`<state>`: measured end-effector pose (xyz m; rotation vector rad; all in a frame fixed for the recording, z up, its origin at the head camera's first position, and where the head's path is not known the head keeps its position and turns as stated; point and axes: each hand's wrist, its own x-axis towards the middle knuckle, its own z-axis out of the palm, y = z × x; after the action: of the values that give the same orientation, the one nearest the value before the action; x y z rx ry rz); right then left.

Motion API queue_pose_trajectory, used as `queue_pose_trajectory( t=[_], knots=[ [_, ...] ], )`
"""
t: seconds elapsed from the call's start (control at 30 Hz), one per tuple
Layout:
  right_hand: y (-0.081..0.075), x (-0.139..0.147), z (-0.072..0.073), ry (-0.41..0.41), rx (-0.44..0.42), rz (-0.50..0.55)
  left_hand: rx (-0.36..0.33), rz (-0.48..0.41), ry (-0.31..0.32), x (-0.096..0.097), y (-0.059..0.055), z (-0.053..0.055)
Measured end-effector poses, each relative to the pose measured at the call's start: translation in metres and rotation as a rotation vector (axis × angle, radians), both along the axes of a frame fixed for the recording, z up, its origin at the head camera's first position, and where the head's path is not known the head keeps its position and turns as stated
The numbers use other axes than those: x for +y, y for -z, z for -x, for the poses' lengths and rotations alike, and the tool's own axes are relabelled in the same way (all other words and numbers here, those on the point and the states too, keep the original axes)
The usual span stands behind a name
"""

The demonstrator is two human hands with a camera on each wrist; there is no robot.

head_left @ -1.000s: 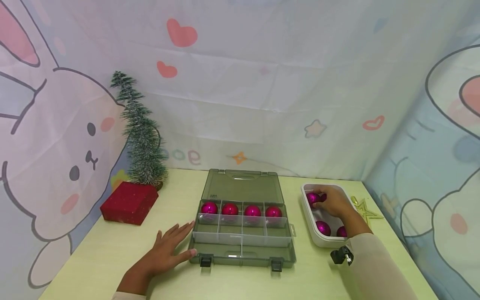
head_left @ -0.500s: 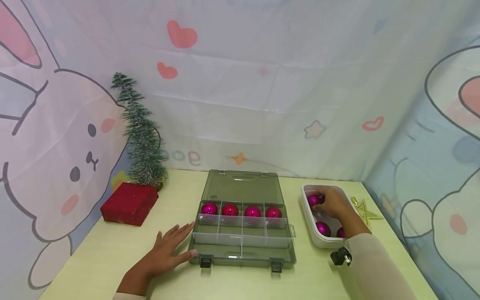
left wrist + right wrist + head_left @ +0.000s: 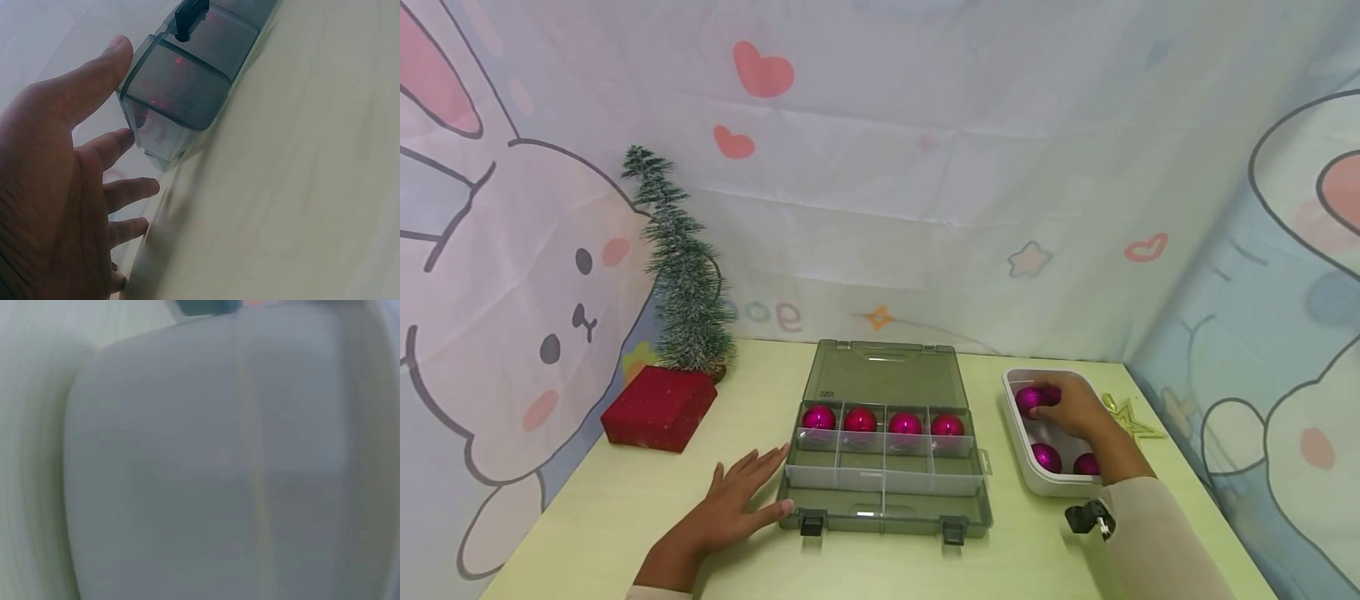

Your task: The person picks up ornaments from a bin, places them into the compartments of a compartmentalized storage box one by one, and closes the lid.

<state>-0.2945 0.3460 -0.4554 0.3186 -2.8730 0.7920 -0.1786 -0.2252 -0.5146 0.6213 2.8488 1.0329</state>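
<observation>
Presently the right hand (image 3: 1078,408) is down in the far end of the white tub (image 3: 1028,468); its thumb and fingers appear to pinch a glittery magenta ball (image 3: 1027,403), with more magenta showing in the gap between finger and thumb, so one held or two is hard to say; the right wrist view, blurred, shows no fingers; two near balls (image 3: 1046,457) lie loose at the tub's near end, just behind the wrist.

Left hand (image 3: 737,493): fingers spread and fairly straight, thumb tip at the front left corner of the grey-green case (image 3: 934,503), forefinger tip against its side.

Case stands between the hands, its lid (image 3: 917,379) open at the back; four glossy balls (image 3: 860,418), magenta to red, sit one to a compartment along the rear row; two dark latches (image 3: 812,522) hang at the front.

Further out: a gold star ornament (image 3: 1131,422) just right of the tub; at the far left, a red box (image 3: 659,407) before a frosted tree (image 3: 688,287); pale table (image 3: 880,571) beneath, printed backdrop (image 3: 880,167) behind.
</observation>
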Motion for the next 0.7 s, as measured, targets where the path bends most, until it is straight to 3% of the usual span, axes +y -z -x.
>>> queue_pose_trajectory(
  t=[0.37,0.7],
  knots=[
    [-0.017,0.005,-0.024,0.122,-0.114,0.108,-0.022,-0.004,0.003,0.000,-0.002,0.000],
    [-0.015,-0.012,-0.036,0.116,-0.023,0.201,-0.024,-0.002,0.000,0.000,-0.001,0.000]
  ],
)
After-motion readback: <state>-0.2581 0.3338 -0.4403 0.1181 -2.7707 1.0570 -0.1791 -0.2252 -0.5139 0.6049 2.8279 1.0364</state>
